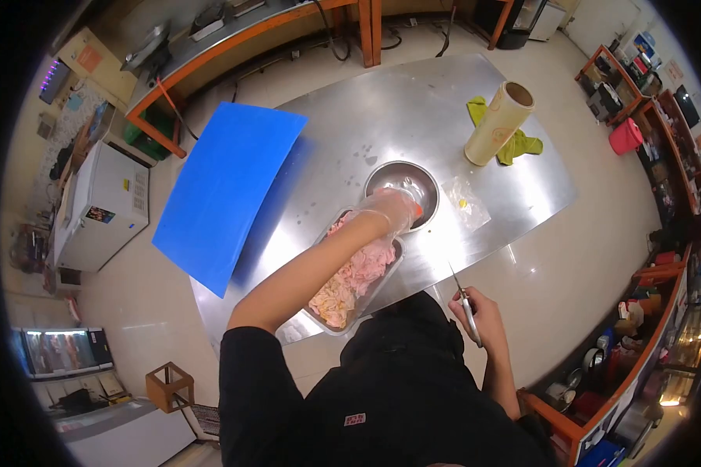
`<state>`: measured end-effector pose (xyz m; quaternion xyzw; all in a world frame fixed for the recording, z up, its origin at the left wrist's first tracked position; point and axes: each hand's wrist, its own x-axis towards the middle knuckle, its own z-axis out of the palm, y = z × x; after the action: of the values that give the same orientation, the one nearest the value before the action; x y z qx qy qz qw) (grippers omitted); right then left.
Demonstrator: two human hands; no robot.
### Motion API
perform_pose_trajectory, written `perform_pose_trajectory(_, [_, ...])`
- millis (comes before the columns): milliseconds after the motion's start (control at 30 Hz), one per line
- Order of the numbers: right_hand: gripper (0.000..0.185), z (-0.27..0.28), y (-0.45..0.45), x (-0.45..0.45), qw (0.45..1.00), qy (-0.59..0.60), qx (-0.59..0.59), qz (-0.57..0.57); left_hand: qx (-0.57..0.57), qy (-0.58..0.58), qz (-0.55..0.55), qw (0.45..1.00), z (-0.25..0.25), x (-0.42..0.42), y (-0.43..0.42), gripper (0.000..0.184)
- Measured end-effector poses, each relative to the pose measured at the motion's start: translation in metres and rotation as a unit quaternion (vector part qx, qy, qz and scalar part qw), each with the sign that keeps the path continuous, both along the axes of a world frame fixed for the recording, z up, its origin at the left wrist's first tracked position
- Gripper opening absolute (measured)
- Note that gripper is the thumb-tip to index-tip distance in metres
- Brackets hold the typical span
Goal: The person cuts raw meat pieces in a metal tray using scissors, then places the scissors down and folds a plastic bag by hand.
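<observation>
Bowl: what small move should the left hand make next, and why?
Probably lift the left hand clear of the bowl: it reaches over the bowl, something orange shows beside it, and the right hand holds a knife well apart.

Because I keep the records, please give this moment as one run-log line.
left hand: clear glove, reaching into metal bowl, grip hidden | right hand: holding knife | tray: pink meat-like pieces, beside bowl

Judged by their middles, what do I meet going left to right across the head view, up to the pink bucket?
Blue board, tray of pinkish pieces, metal bowl, bladed tool, pink bucket.
</observation>
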<state>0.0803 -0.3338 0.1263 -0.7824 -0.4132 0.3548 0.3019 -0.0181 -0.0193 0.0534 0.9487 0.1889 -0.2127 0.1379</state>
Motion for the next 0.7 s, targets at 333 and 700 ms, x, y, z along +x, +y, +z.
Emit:
perform_pose_trajectory(333, [0.026,-0.019,0.020,-0.019,0.968,0.213,0.051,0.119,-0.362,-0.393,0.400,0.745,0.093,-0.164,-0.055,0.026])
perform_pose_trajectory(700, [0.029,-0.035,0.083,-0.093,0.892,0.329,-0.137,0.278,-0.203,-0.408,0.489,0.744,0.036,-0.240,-0.161,0.037])
